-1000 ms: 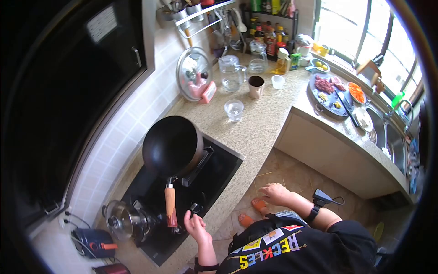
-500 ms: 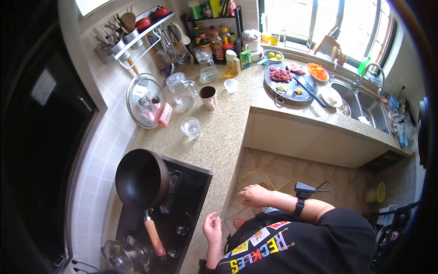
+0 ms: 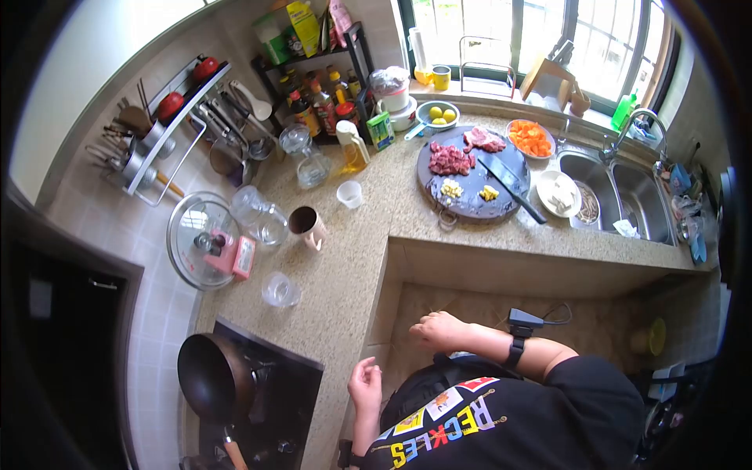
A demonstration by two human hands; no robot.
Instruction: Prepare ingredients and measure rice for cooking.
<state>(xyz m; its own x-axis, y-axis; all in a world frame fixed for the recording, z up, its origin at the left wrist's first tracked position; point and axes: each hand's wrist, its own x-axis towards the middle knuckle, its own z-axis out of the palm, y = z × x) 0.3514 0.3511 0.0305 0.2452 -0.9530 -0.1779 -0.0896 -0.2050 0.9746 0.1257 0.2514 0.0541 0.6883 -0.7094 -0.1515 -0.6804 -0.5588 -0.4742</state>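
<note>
Speckled stone countertop (image 3: 345, 258) runs in an L beneath a barred window (image 3: 533, 39), with a black hob (image 3: 294, 392) set into its near arm. Both hands are free of any visible load: the left hand (image 3: 365, 384) is raised beside the counter edge, fingers loosely curled; the right hand (image 3: 439, 330) hangs over the floor, relaxed and slightly bent, its palm hidden. Nearest the left hand, a dark wok (image 3: 207, 380) sits on the hob, its wooden handle (image 3: 235, 453) running out toward the lower edge of the view; whether a flame burns cannot be told. A passing forearm or sleeve striking that handle could swing or tip the wok. Beyond the right hand, a round board (image 3: 439, 196) carries raw meat (image 3: 450, 159) and a knife (image 3: 501, 176). The knife's handle projects past the board's rim, so a careless brush there could turn the blade or drag it off. Close beside it, a white plate (image 3: 558, 196) could be knocked by the same movement. A clear cup (image 3: 280, 290) stands near the hob's corner; a low sweep of the arm might topple it toward the cooktop. Lastly, a glass lid (image 3: 186, 243) stands tilted by the tiled wall; a bump at its base could make it slide.
</note>
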